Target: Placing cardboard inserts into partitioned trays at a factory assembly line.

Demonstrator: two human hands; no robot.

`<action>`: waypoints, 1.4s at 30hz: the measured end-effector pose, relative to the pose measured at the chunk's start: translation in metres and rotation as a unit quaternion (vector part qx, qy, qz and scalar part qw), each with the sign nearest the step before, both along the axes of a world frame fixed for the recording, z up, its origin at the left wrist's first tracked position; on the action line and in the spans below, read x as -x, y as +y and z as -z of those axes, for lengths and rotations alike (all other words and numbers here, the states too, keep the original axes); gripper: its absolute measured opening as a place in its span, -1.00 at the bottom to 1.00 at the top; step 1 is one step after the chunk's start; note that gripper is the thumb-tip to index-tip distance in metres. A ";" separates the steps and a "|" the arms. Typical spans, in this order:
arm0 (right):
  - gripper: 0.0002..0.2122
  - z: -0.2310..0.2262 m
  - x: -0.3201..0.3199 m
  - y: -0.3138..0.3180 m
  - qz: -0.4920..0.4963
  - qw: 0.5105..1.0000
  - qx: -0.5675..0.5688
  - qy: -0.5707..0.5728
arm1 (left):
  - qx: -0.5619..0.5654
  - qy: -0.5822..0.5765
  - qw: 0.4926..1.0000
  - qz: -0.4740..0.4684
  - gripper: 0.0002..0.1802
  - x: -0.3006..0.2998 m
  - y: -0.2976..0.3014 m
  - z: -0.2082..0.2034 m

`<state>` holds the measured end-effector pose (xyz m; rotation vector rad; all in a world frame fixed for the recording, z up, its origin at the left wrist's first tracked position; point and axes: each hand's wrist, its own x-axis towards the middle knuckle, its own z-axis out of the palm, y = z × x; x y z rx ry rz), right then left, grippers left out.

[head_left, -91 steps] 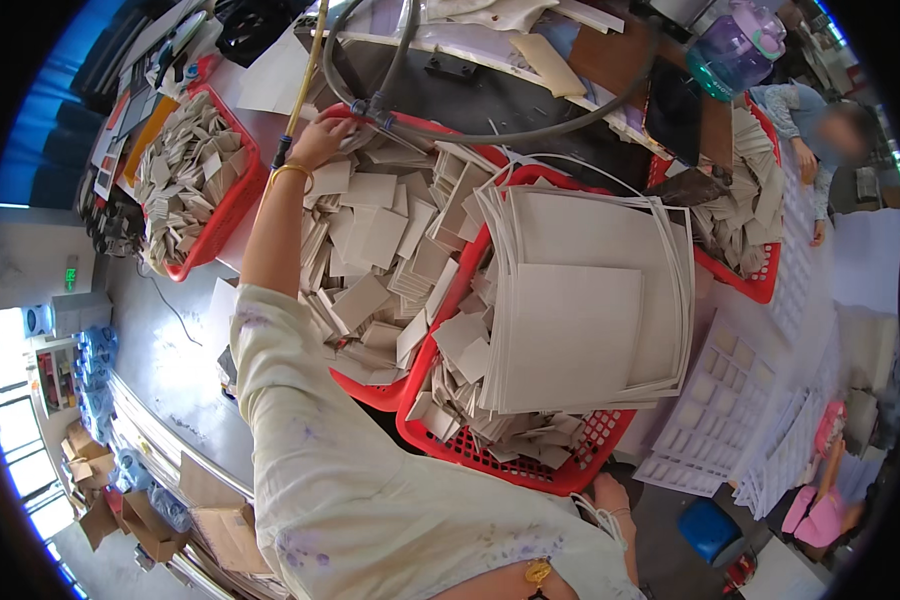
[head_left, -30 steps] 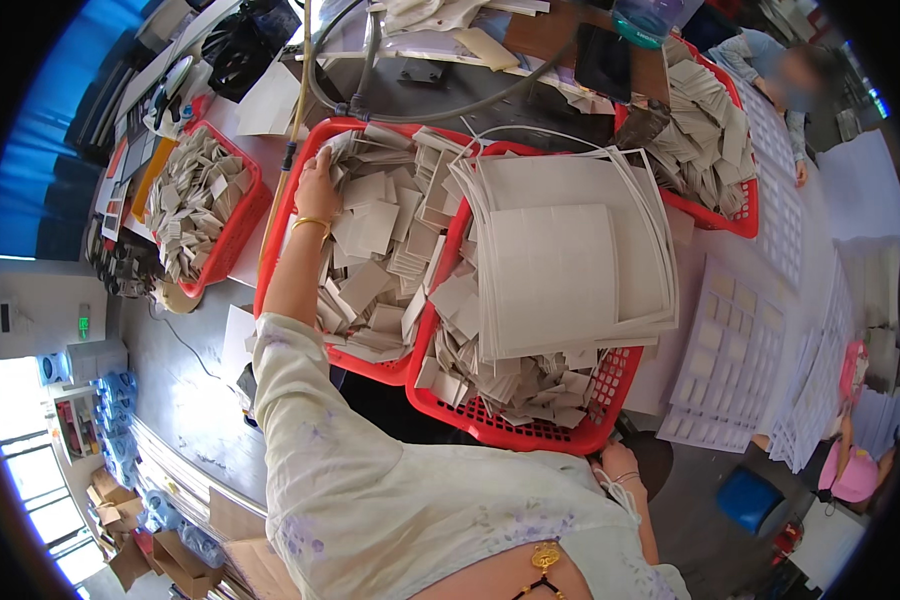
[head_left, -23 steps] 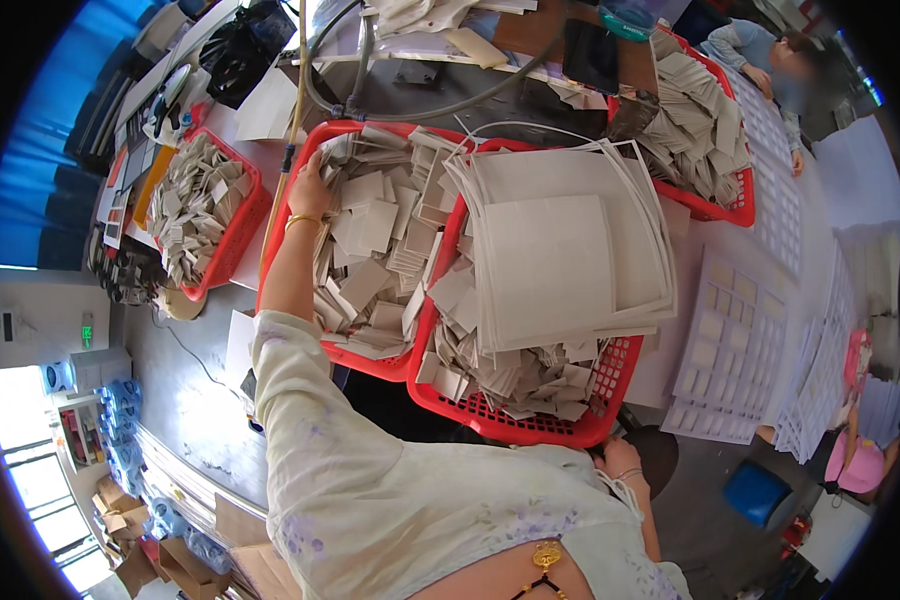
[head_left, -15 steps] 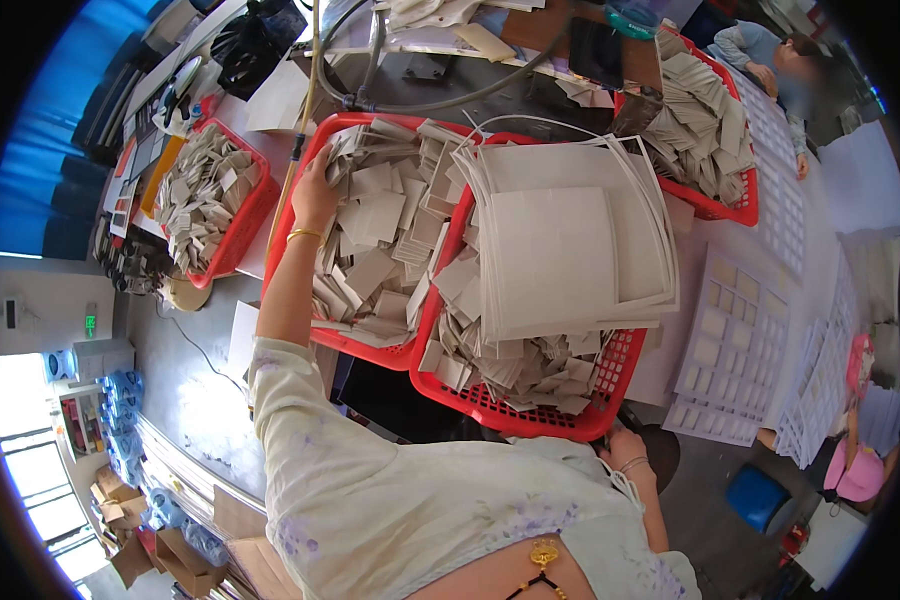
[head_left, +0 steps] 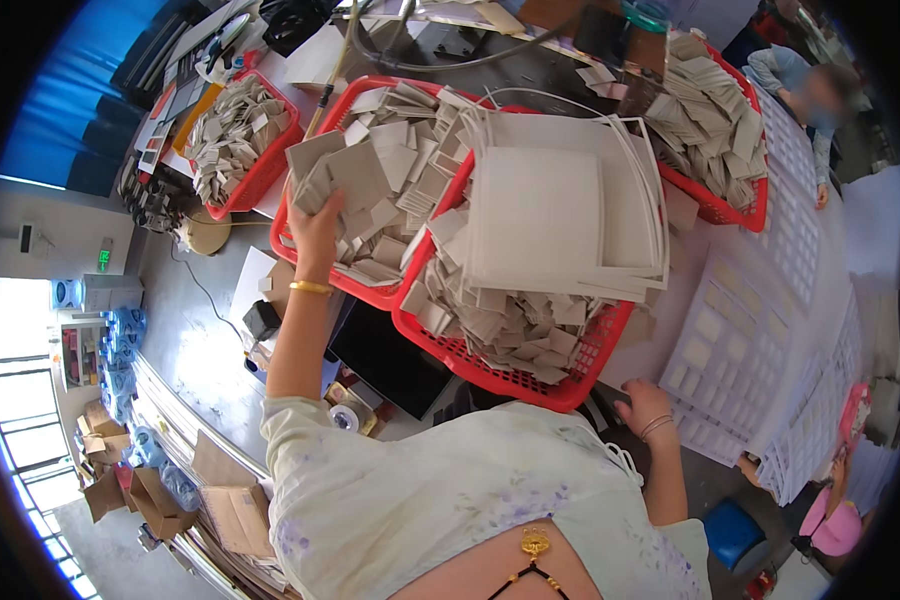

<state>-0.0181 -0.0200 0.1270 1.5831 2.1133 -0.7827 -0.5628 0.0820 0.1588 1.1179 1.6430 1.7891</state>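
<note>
My left hand [head_left: 315, 232] is closed around a handful of flat grey cardboard pieces [head_left: 355, 178], lifted over the left red plastic basket [head_left: 282, 243]. Loose pieces of the same cardboard [head_left: 400, 150] fill that basket. Beside it stands a second red basket [head_left: 545, 398], also heaped with pieces. Large grey-white boards [head_left: 535, 215] lie stacked on top of its load. By the table's near edge, right of the second basket, is my right hand [head_left: 646, 408]. It holds nothing, and its fingers are loosely bent and apart.
More red baskets of pieces stand at the left [head_left: 255, 180] and far right [head_left: 760, 190]. Printed sheets [head_left: 725, 345] cover the table's right side, where another person [head_left: 785, 80] sits. A hose [head_left: 470, 66] crosses the back. A blue stool [head_left: 735, 532] is lower right.
My left hand has come nearer from the basket's left side and now holds up a handful of cardboard pieces. My right hand has risen to the table edge. The whole view has shifted.
</note>
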 end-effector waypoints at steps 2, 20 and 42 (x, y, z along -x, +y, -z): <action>-0.69 -0.013 -0.014 0.000 0.007 0.988 -0.097 0.124 | -0.017 -0.074 0.997 0.025 -0.45 -0.036 -0.022 -0.019; -0.38 -0.010 0.019 0.005 0.383 0.521 0.223 0.730 | 0.334 -0.328 0.827 0.311 -0.46 -0.358 -0.117 -0.014; -0.40 0.147 -0.041 0.122 0.776 0.307 0.204 0.513 | 0.288 0.046 0.939 0.183 -0.33 -0.508 0.062 0.192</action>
